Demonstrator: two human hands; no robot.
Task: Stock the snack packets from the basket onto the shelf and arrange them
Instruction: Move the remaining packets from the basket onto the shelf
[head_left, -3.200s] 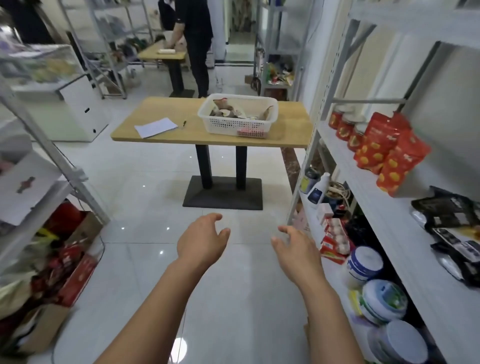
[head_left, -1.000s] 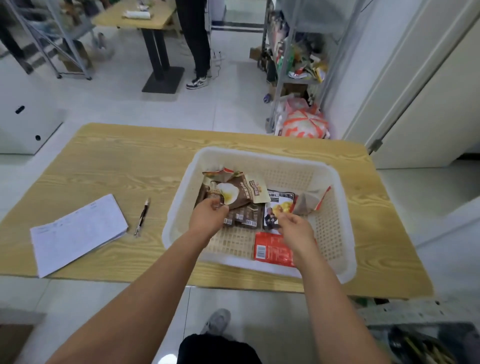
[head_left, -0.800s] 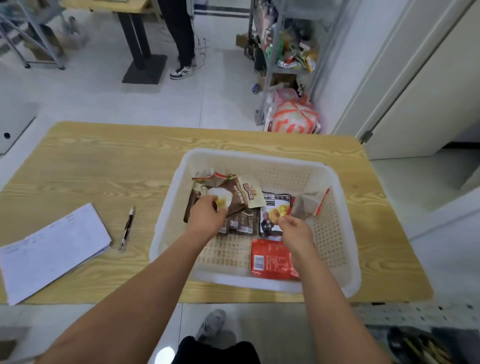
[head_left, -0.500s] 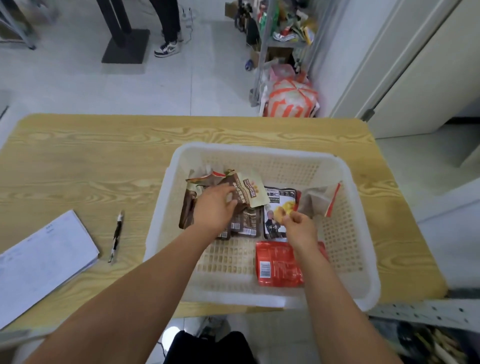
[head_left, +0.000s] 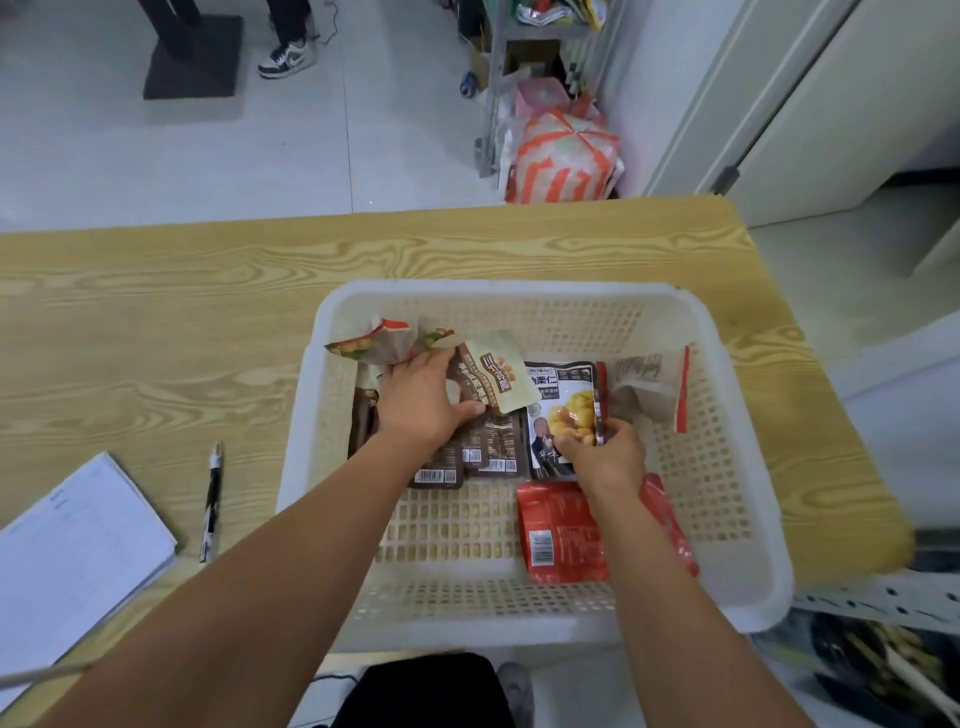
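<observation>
Reaching into the white basket (head_left: 519, 292), we now have both hands inside it, where 3.2 s ago they hung empty beside the shelf. Our left hand (head_left: 421, 402) curls its fingers and thumb round the brown packets (head_left: 491, 448) at 10 o'clock in the basket. Our right hand (head_left: 605, 458) pinches the lower right edge of the chestnut packet (head_left: 558, 396), near the basket's centre, between thumb and fingertips. We judge the pick-up is under way, and the carry to the shelf, now out of view, is not yet begun. A red packet (head_left: 561, 530) lies at 5 o'clock and a grey packet (head_left: 647, 391) at 2 o'clock. The tan packet (head_left: 501, 371) seems to read "三只松鼠". The chestnut packet shows "栗仁" above yellow nuts. Barcodes show on the brown and red packets, but the finer print is too small to read.
</observation>
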